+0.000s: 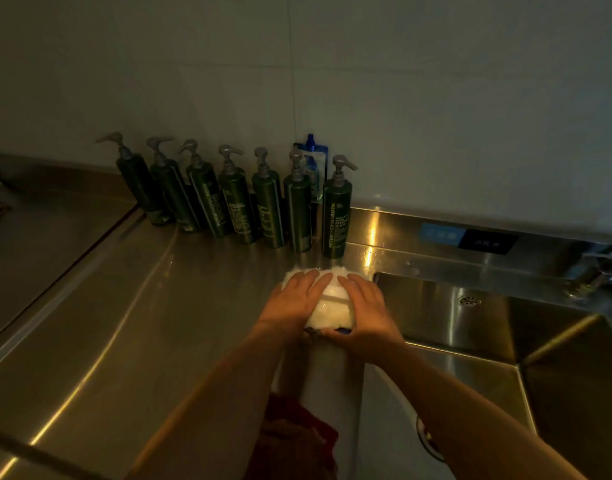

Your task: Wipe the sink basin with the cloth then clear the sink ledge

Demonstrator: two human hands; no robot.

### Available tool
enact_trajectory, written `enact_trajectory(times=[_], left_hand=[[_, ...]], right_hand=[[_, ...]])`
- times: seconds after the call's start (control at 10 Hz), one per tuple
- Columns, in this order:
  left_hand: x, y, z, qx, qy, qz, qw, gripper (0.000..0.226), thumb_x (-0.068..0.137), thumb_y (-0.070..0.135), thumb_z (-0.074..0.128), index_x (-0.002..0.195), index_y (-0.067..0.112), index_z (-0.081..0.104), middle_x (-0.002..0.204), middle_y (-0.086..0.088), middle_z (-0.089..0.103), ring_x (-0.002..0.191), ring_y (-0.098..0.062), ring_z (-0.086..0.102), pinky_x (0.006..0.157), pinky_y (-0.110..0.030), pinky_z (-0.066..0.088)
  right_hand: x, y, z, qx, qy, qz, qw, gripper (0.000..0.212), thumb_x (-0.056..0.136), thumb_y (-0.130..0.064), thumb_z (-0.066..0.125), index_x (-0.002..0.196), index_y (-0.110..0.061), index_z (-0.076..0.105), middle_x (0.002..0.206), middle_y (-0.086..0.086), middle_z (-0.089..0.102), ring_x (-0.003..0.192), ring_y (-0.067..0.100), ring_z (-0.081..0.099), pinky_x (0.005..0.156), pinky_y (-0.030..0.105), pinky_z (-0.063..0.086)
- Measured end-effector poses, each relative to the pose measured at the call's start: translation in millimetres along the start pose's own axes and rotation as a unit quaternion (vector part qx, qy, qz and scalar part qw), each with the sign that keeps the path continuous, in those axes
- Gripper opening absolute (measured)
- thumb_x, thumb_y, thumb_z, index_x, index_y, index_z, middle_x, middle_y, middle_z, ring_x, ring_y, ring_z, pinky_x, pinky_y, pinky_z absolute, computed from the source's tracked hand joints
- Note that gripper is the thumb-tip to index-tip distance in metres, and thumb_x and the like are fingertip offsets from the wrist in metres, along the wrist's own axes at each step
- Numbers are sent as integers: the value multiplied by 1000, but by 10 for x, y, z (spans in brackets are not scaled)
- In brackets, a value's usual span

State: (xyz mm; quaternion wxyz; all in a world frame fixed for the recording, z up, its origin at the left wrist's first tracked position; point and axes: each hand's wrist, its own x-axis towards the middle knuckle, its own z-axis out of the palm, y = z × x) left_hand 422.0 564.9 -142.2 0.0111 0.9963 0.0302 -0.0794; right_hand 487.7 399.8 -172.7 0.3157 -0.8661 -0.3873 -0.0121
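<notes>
Head view: white cloth under left hand and right hand.

Steel counter: 7 pump bottles in back row, white cloth nearer.

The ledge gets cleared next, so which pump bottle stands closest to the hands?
The rightmost bottle, nearest the sink: it stands just behind the cloth under the left hand and right hand; the other six trail off leftward.

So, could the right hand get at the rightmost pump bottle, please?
Probably yes: the right hand rests on the cloth, and the rightmost pump bottle stands just beyond, nothing between.
</notes>
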Motion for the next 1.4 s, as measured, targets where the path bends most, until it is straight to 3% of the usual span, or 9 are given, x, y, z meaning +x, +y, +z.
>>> enact_trajectory(times=[0.1,0.2,0.3,0.4,0.6,0.9,1.1,1.3,1.4], left_hand=[[19,83,48,43,-2,-26,999,103,79,26,69,150,21,-6,158,-6,5,143,-25,12,110,-45,26],[67,127,90,63,147,-15,987,73,75,33,74,139,16,45,139,-13,49,122,-26,52,90,-39,50],[217,61,185,16,166,-2,986,69,80,31,69,141,17,42,141,-13,46,124,-29,49,93,-40,47],[417,-41,232,31,79,-25,996,63,97,32,38,151,22,8,156,-9,16,141,-27,21,109,-42,27],[799,-151,252,44,90,-31,994,56,98,27,19,151,23,1,158,-9,9,142,-28,15,111,-45,23],[895,-202,203,43,99,-31,994,62,99,31,31,150,27,-4,158,-6,9,141,-25,18,110,-44,25],[688,-117,52,28,62,-39,997,106,78,36,68,148,31,-12,158,-4,1,142,-28,11,108,-47,27],[337,63,-137,2,76,-51,996,97,82,44,63,148,39,-8,159,-2,-4,143,-27,5,111,-54,17],[158,206,-212,15,92,-68,993,86,87,49,54,148,39,-6,159,-3,-1,143,-29,8,110,-55,19]], right_hand=[[-57,75,96,-47,11,-31,998,97,63,-44,83,138,0,40,140,24,41,131,41,36,106,56,34],[-9,157,160,-48,-13,8,999,98,64,-40,83,143,-10,33,146,18,35,135,38,30,106,56,34],[98,216,232,-39,-15,27,999,100,62,-37,85,143,-12,32,146,16,35,134,36,29,106,54,34],[262,270,262,-39,-13,41,998,100,64,-37,83,145,-14,29,148,14,32,135,35,26,106,51,32],[588,450,278,-53,-8,52,997,99,67,-29,82,146,-16,25,150,10,28,138,32,21,109,52,30],[695,465,252,-62,-1,49,997,101,64,-36,83,146,-15,26,148,12,31,137,34,24,106,54,33],[560,378,80,-87,-8,26,996,101,69,-58,70,148,-19,20,152,10,25,140,30,20,109,53,27],[391,264,-180,-64,-15,47,997,90,78,-57,61,148,-27,12,153,5,18,140,23,15,112,44,23],[255,195,-334,-60,7,18,998,79,82,-50,61,145,-22,21,151,8,23,137,25,22,108,44,29]])
